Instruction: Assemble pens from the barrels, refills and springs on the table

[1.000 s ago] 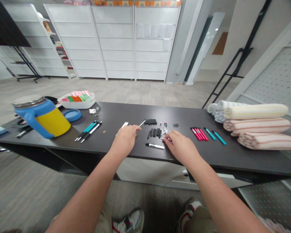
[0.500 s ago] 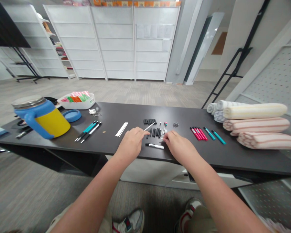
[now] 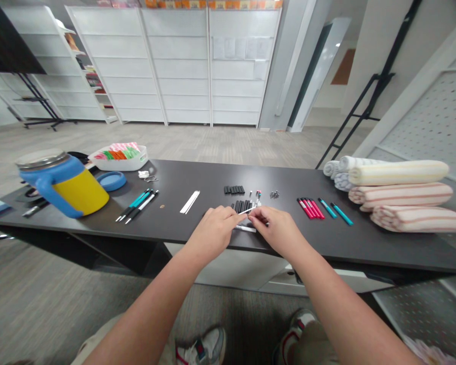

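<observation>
My left hand (image 3: 215, 230) pinches a thin white stick (image 3: 247, 210), which looks like a pen refill and points up to the right. Close against its fingers, my right hand (image 3: 275, 225) is closed in a pinch; whatever lies between those fingertips is too small to make out. Below the fingertips lies a white pen barrel (image 3: 246, 229), partly covered by the left hand. Short black tubes (image 3: 240, 206) lie just beyond the hands, with a row of black pieces (image 3: 234, 190) behind them. Small metal parts (image 3: 274, 194) sit to the right of these.
More white sticks (image 3: 190, 202) and several pens (image 3: 137, 206) lie left. Pink barrels (image 3: 310, 208) and teal barrels (image 3: 341, 214) lie right, before rolled towels (image 3: 401, 197). A blue-yellow mug (image 3: 76, 187), a blue lid (image 3: 111, 181) and a white basket (image 3: 118, 163) stand far left.
My left hand has moved right with the white stick, over the black tubes and the white barrel. My right hand has shifted slightly left, and the fingertips of both hands now nearly meet.
</observation>
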`<state>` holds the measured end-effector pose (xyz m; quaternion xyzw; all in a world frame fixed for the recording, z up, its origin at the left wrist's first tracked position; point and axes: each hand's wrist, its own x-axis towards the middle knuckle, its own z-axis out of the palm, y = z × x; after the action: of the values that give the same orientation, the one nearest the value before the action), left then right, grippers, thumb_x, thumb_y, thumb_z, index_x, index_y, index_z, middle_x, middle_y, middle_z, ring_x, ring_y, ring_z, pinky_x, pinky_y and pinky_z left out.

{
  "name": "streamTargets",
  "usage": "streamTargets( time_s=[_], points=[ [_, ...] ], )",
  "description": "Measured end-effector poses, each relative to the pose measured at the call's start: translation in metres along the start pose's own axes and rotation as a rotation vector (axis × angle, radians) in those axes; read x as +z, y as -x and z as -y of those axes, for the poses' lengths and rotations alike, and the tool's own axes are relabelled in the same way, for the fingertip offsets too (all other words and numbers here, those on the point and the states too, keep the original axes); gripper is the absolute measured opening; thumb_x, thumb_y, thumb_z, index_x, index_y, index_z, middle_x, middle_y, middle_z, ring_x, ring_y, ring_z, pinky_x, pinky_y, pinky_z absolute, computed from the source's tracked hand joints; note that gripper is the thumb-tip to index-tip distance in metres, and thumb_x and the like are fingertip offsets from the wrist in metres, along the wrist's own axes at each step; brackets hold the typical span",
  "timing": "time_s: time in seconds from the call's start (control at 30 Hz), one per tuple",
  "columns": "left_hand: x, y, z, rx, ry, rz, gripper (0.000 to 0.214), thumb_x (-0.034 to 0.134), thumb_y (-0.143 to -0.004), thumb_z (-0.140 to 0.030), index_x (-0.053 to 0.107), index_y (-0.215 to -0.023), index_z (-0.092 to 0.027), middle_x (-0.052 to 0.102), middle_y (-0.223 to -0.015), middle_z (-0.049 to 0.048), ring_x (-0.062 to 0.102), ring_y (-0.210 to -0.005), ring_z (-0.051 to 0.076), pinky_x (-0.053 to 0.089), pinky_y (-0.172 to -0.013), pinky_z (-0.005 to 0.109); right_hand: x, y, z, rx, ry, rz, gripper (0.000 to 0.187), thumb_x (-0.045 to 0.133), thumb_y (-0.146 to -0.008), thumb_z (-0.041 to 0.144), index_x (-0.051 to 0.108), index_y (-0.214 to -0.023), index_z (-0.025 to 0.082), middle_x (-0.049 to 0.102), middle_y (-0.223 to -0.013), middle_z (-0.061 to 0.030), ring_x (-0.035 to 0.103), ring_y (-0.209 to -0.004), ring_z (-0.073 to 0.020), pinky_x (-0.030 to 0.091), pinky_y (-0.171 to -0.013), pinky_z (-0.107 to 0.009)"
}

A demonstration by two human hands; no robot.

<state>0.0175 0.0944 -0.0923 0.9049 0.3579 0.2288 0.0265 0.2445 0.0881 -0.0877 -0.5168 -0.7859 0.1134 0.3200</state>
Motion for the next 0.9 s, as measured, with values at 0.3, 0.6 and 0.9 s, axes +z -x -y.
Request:
streamTargets(
  time_s=[0.3, 0.6, 0.9],
  points=[
    [-0.002, -0.002, -0.002, -0.021, -0.012, 0.006, 0.042, 0.046, -0.101, -0.007, 0.064, -0.136, -0.024, 0.069, -0.115, 0.0078, 0.058, -0.103, 0.026, 0.043, -0.084, 0.040, -0.004, 0.001, 0.000, 0.062, -0.147, -0.049, 0.009, 0.067, -0.088, 0.023, 0.075, -0.087, 0.023, 0.075, -0.080, 0.0002, 0.068, -0.074, -0.0165, 0.050, -0.071, -0.027],
    [-0.004, -0.002, 0.001, -0.063, 0.168, -0.136, 0.039, 0.044, -0.101, -0.008, 0.071, -0.125, -0.024, 0.071, -0.108, 0.0068, 0.061, -0.099, 0.023, 0.045, -0.085, 0.039, 0.000, 0.000, -0.010, 0.213, -0.352, -0.087, 0.015, 0.069, -0.086, 0.032, 0.077, -0.090, 0.021, 0.077, -0.080, -0.0024, 0.071, -0.071, -0.0184, 0.053, -0.068, -0.029],
    [-0.105, 0.004, -0.034, -0.331, 0.819, -1.277, 0.024, 0.058, -0.090, -0.021, 0.076, -0.105, -0.017, 0.058, -0.080, 0.0038, 0.053, -0.074, 0.016, 0.047, -0.068, 0.029, -0.004, -0.013, -0.020, 0.004, 0.082, -0.237, 0.006, 0.069, -0.084, 0.022, 0.075, -0.085, 0.022, 0.072, -0.078, -0.0023, 0.067, -0.075, -0.0207, 0.050, -0.075, -0.033]
  ],
)
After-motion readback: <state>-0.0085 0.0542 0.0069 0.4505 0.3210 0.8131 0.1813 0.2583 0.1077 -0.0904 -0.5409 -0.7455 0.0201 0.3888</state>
